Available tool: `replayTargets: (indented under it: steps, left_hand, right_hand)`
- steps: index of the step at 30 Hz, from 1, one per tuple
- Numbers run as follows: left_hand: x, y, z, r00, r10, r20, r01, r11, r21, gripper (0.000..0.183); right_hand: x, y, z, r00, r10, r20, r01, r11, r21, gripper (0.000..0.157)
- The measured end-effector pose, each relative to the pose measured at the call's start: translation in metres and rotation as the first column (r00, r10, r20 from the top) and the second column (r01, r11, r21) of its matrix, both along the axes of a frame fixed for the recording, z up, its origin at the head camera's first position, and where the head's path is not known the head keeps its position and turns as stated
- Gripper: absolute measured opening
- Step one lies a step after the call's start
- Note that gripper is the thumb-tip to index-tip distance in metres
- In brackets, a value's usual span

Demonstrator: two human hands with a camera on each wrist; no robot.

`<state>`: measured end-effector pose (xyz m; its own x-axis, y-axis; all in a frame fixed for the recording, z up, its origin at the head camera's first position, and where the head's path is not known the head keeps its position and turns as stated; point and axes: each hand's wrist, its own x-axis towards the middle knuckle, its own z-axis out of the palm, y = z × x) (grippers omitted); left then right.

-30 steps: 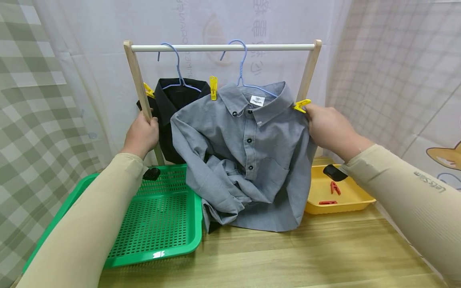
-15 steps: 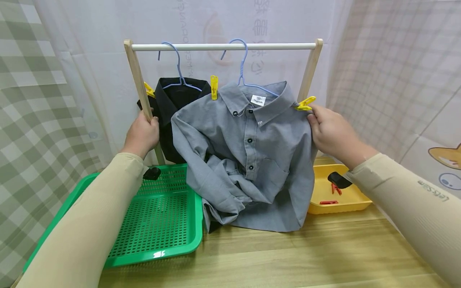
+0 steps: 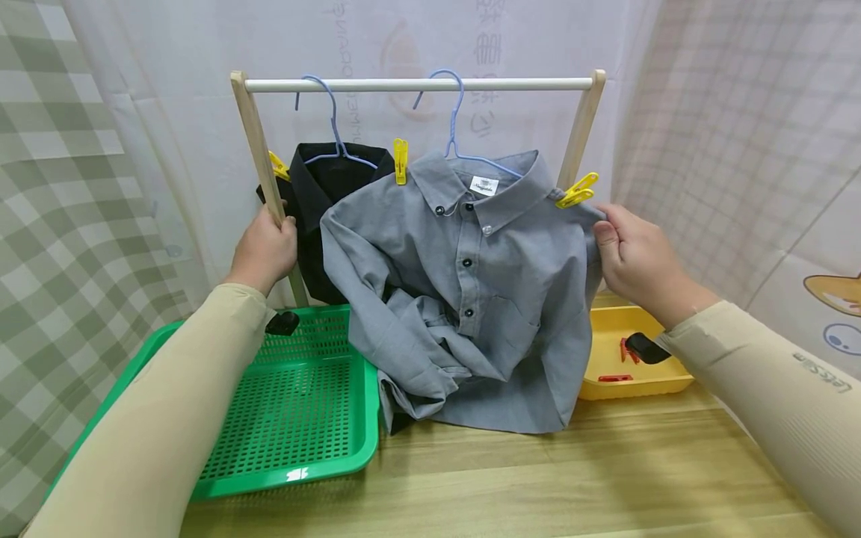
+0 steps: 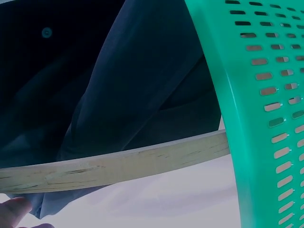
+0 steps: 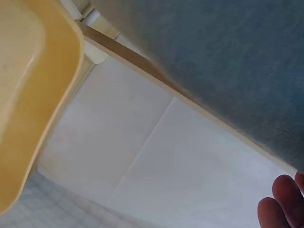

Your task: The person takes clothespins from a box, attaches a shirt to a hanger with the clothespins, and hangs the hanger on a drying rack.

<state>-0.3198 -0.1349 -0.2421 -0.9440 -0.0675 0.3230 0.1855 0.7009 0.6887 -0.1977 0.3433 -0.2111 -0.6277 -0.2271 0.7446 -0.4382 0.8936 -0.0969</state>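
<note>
A grey shirt (image 3: pixel 430 232) hangs on a blue hanger (image 3: pixel 454 119) from the white bar (image 3: pixel 377 85) of a small rack. In the head view, my right hand (image 3: pixel 639 258) pinches its shoulder at the right, thumb in front. Just inward of that hand, a yellow clothespin (image 3: pixel 578 190) sits on the shoulder; another yellow clothespin (image 3: pixel 400 161) is on the opposite shoulder. My left hand (image 3: pixel 264 250) grips the rack's left wooden post (image 3: pixel 254 134). Behind that post hangs a black shirt (image 3: pixel 312 224), partly covered by the grey one, with a yellow clothespin (image 3: pixel 279 167) at its left shoulder.
A green perforated basket (image 3: pixel 289 472) stands on the wooden table (image 3: pixel 484 486) at the left. At the right, partly behind the grey shirt, is a yellow tray (image 3: pixel 635 387) holding red clothespins (image 3: pixel 615 378). Curtains surround the table.
My right hand has slid right, away from the yellow clothespin, drawing the grey shoulder outward. That clothespin now tilts up more and shows fully. My left hand has kept its grip on the post.
</note>
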Motion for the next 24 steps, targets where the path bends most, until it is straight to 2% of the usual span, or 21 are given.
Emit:
replayTargets:
  steps: [12,19,24]
  left_hand:
    - [0.0,-0.003,-0.001,1.0,-0.006,-0.005,0.006,1.0,-0.02,0.058]
    - [-0.001,-0.006,-0.002,1.0,-0.004,-0.028,0.002,0.999,-0.054,0.059]
    - [-0.001,-0.009,-0.003,1.0,-0.018,-0.012,0.017,0.995,-0.098,0.061]
  right_hand:
    - [0.003,0.014,-0.015,0.997,0.01,-0.081,-0.013,1.0,-0.028,0.034]
    - [0.003,0.024,-0.022,0.993,-0.021,-0.117,0.018,1.0,-0.024,0.032]
    - [0.003,0.03,-0.027,0.993,-0.048,-0.106,0.048,0.999,0.0,0.028]
